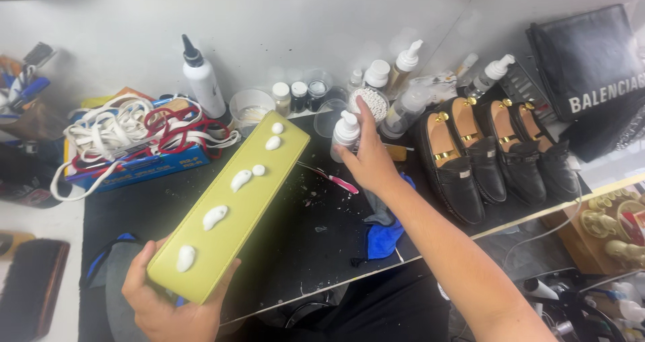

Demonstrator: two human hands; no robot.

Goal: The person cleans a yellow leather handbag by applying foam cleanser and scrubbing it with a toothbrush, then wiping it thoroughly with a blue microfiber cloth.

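Pouch (pixel 232 207): long, yellow-green, six white foam dabs in a row.
Left hand (pixel 164 302): grip clasping pouch end.
Right hand (pixel 369 157): grip around pump bottle (pixel 345 135).

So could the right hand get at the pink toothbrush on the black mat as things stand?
Probably yes, once free: the right hand grips a foam pump bottle just above the pink toothbrush, which lies uncovered on the black mat, with nothing between them.

Shoe and leather care workshop. Black work mat (pixel 289 248) as landmark: pump bottles (pixel 403 80) and small dye jars (pixel 299 97) behind it, black loafers (pixel 497 154) on shoe trees at right, laces (pixel 134 130) at left, brush (pixel 30 285) far left.
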